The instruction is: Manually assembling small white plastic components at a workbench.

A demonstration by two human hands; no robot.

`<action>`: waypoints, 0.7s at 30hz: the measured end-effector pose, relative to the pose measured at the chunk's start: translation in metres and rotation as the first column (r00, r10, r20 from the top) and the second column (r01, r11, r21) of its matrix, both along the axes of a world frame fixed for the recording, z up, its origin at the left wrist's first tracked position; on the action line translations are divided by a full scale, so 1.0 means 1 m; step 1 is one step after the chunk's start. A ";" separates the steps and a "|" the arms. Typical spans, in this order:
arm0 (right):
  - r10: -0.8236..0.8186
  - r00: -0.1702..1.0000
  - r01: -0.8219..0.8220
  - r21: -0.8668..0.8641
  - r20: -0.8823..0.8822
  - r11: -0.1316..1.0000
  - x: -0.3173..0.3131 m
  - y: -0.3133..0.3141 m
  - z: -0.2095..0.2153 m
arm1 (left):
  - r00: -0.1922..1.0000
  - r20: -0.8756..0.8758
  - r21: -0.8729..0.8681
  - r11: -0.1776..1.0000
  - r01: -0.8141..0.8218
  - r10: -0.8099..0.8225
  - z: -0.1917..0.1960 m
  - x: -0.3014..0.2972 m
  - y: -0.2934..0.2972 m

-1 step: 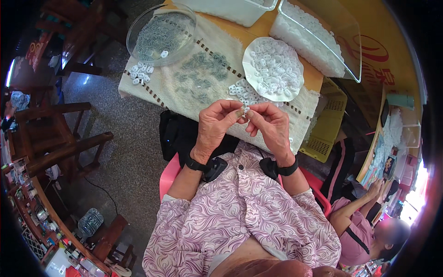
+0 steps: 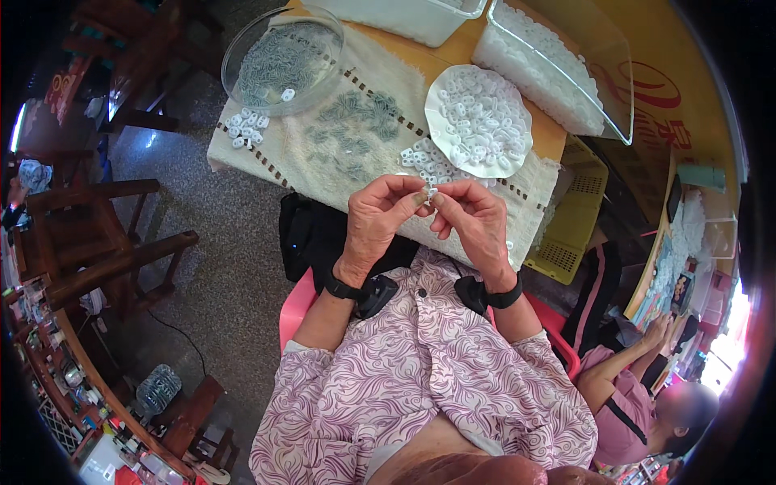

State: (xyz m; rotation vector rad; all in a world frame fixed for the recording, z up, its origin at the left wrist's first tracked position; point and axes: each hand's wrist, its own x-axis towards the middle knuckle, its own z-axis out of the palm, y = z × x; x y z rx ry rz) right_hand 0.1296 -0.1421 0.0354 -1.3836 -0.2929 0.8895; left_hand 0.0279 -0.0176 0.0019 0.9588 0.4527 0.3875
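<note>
A: State of the hands?
B: Left hand: thumb and forefinger pinched at the tips. Right hand: same pinch, facing it. Both grasp a small white piece; the fingertips hide most of it, so one part or two cannot be told.
A: Position of the piece relative to each hand?
B: Between them: at the right of the left fingertips, at the left of the right ones, over the near part of the cloth.
A: Surroundings?
B: Just beyond the fingertips, a loose cluster of white buckles on the cloth, beside a wavy-edged plate heaped with more. Grey strips lie scattered farther left; a clear round bowl at the far left corner contains others.
A: Right side?
B: Clear bin of white pieces, behind the plate, on the wooden tabletop.
</note>
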 end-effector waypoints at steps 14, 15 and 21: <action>-0.026 0.968 0.017 0.039 0.249 0.999 -0.010 0.000 0.015 | 1.000 0.012 0.158 0.987 -0.026 0.025 0.023 -0.003 -0.002; -0.016 0.979 0.009 0.035 0.205 0.999 -0.009 0.000 0.017 | 1.000 0.013 0.158 0.987 -0.028 0.026 0.023 -0.003 -0.002; -0.008 0.994 0.006 0.025 0.110 1.000 -0.008 0.000 0.016 | 1.000 0.021 0.202 0.979 -0.015 0.010 0.019 -0.003 -0.001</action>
